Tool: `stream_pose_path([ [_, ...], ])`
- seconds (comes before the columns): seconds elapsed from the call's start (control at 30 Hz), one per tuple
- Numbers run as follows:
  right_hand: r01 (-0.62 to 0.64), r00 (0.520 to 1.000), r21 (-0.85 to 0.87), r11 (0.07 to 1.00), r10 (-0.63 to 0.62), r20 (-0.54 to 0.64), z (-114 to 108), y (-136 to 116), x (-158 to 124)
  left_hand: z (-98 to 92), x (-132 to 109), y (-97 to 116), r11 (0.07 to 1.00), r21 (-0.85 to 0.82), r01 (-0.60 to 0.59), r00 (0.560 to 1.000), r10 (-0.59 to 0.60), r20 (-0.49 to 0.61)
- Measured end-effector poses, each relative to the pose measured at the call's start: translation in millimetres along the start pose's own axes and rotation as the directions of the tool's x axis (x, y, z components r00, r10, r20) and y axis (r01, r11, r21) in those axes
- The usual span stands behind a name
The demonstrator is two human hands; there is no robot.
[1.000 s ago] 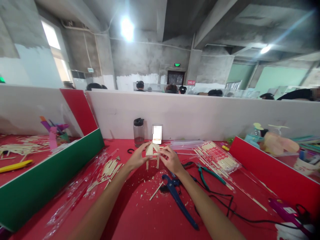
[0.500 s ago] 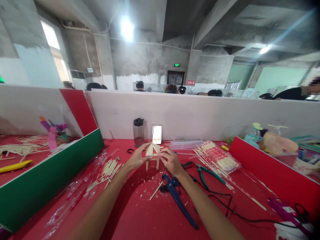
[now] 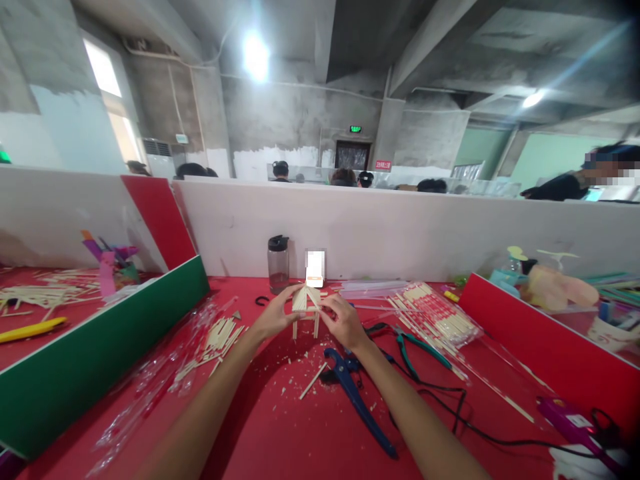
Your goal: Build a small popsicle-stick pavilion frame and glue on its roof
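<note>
A small model house of pale wooden sticks (image 3: 301, 304), with a sloped roof and thin legs, stands in front of me on the red table (image 3: 280, 427). My left hand (image 3: 273, 319) is closed around its left side, thumb low and fingers up by the roof. On the other side, my right hand (image 3: 345, 321) pinches at the right slope of the roof; its fingertips hide what exactly they grip. Blue-handled cutters (image 3: 357, 400) lie below my right hand. One loose stick (image 3: 313, 381) rests among wood crumbs nearer to me.
Cut sticks (image 3: 220, 337) lie to the left, bagged sticks (image 3: 440, 317) to the right beside green-handled pliers (image 3: 425, 350). A bottle (image 3: 278, 263) and a lit phone (image 3: 315, 268) stand behind. Green (image 3: 110, 353) and red (image 3: 550, 327) boards flank me. A purple glue gun (image 3: 565, 413) trails a black cable.
Both hands keep their hold on the stick house with hardly any movement. A person beyond the partition at the far right has shifted left and raised their head slightly.
</note>
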State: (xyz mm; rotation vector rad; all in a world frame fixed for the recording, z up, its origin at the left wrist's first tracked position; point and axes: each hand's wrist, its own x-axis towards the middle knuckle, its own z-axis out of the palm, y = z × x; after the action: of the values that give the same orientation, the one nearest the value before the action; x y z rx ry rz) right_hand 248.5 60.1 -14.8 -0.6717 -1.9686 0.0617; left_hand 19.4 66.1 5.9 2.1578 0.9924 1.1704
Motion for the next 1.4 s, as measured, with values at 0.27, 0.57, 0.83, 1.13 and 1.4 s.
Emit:
stream_pose_path([
  [0.27, 0.005, 1.000, -0.006, 1.000, -0.005, 0.015, -2, 3, 0, -4.5, -4, -3, 0.994, -0.107, 0.038, 0.998, -0.032, 0.062],
  [0.57, -0.002, 1.000, 0.003, 1.000, 0.002, 0.011, -4, 1, 1, -7.6, -8, -2, 0.963, -0.249, 0.099, 0.995, -0.096, 0.027],
  [0.83, -0.164, 0.986, 0.124, 0.979, 0.167, -0.017, -5, 7, 3, -15.1, -10, -6, 0.964, -0.249, 0.098, 0.993, -0.110, -0.034],
  [1.13, -0.229, 0.970, 0.192, 0.954, 0.239, -0.031, -4, 7, 4, -18.7, -8, -24, 0.997, -0.071, 0.021, 0.992, -0.029, -0.120],
  [1.4, -0.243, 0.967, 0.195, 0.950, 0.253, -0.030, -3, 6, 3, -21.5, -6, -17, 0.998, -0.058, -0.001, 0.988, -0.008, -0.153],
])
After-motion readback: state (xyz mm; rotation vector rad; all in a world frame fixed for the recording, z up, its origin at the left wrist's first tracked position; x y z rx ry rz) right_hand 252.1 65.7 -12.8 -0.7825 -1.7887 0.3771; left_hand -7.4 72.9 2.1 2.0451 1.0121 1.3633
